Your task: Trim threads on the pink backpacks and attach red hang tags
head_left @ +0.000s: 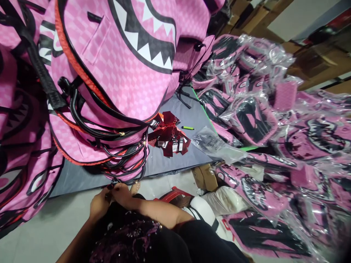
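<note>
My left hand (99, 203) and my right hand (122, 194) are close together at the table's front edge, just below a stack of pink checkered backpacks (117, 84). Both have their fingers bent in a pinch around a small dark piece, too small to make out, near the black cords and zipper edges of the lowest bag. The top backpack carries a black-and-white shark-tooth mouth and has an orange-red lining edge. To the right of the stack lies a fanned bunch of dark red hang tags (172, 140) with white labels.
A yellow-green pen (188, 128) and a clear plastic bag (211, 142) lie on the grey table (161, 163). Plastic-wrapped pink backpacks (255, 120) are heaped on the right. More pink bags (24, 171) stand at left. A red stool (175, 193) and a cardboard box (205, 176) are below the table's edge.
</note>
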A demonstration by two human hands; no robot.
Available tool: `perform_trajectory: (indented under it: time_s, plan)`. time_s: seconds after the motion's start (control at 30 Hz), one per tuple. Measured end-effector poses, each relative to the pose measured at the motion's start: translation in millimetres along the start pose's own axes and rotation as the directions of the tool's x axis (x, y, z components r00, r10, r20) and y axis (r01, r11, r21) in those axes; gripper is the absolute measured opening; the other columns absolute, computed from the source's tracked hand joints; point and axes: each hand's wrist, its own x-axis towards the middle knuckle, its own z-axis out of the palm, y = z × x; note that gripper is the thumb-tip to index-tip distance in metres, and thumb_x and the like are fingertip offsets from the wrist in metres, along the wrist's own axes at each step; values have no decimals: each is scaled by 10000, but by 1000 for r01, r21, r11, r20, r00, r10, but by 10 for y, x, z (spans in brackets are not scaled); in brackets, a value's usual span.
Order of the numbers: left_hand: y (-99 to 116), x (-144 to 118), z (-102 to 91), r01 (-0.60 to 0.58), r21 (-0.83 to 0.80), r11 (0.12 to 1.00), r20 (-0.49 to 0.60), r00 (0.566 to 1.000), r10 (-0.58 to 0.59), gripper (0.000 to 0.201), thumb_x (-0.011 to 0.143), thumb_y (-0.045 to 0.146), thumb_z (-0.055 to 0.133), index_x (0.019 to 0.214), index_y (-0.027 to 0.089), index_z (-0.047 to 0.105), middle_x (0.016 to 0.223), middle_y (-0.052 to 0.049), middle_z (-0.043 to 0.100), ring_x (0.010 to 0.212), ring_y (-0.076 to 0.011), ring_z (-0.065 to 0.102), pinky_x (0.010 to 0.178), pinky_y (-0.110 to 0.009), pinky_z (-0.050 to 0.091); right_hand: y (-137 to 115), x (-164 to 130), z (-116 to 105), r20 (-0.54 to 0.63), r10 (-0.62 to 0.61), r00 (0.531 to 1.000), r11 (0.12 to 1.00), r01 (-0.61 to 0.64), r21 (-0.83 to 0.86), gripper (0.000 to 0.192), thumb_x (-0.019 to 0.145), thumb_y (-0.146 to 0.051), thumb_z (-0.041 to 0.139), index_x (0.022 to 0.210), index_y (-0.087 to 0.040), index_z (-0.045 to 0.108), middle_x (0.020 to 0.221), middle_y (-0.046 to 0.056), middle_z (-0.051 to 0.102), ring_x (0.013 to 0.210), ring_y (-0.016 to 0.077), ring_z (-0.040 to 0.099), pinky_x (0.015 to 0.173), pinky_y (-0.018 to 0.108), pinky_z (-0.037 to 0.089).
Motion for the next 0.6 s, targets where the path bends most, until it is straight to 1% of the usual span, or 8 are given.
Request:
perform_trajectory:
  time_s: [0.07,0.13,0.23,0.33,0.4,0.5,0.57,0.6]
  plan:
    - [29,8,40,11,-16,1000,12,1000,-10,232,768,212,555,971,256,659,837,-23,734,811,-210,691,660,-235,425,-20,1,-73,25,-10,1000,999,11,-51,206,733,-140,657,557,-176,557,540,-63,519,595,117,488,626,244,373]
    - [51,23,74,12,-35,999,37,999,-11,242,767,228,562,986,254,660,809,-14,726,796,-204,693,663,-231,434,-28,4,-137,40,-8,999,996,12,-93,207,692,-101,639,524,-187,554,506,-66,502,588,127,474,618,254,343]
    - [71,28,115,40,-36,999,45,998,-39,161,823,279,507,893,241,646,761,-8,704,741,-187,678,642,-228,420,-21,18,-188,47,6,999,991,0,-134,215,664,-86,608,492,-206,558,497,-62,518,604,146,484,607,269,316]
    - [91,-10,163,94,1,996,-13,996,-94,185,872,307,431,813,228,587,738,-14,673,697,-178,633,606,-233,375,-19,37,-183,41,37,998,986,-30,-162,201,672,-85,609,516,-207,575,529,-54,540,615,146,498,600,267,313]
    - [106,-45,197,116,27,993,-48,992,-115,180,876,313,425,791,226,557,713,-13,649,668,-175,598,584,-238,346,-39,41,-155,41,55,998,983,-47,-177,197,681,-64,605,541,-201,586,549,-48,544,619,139,505,590,260,312]
    - [111,-71,224,100,29,995,-25,995,-99,202,890,335,428,815,230,585,709,1,663,669,-160,610,609,-225,383,-117,14,-145,79,64,995,981,-48,-191,227,712,-46,622,539,-188,583,531,-49,522,596,124,512,572,246,327]
    - [100,-59,215,89,20,996,-6,996,-89,269,914,379,409,840,237,625,764,4,704,731,-159,655,655,-217,428,-199,-19,-272,139,50,989,982,-23,-189,240,717,-77,695,529,-176,583,492,-59,501,542,113,512,550,234,358]
    - [92,-47,203,92,19,996,-9,996,-92,308,925,402,393,849,239,643,799,0,721,771,-166,675,675,-221,445,-247,-29,-414,163,34,986,983,-4,-183,229,727,-121,738,553,-167,597,496,-63,509,523,106,516,544,229,386]
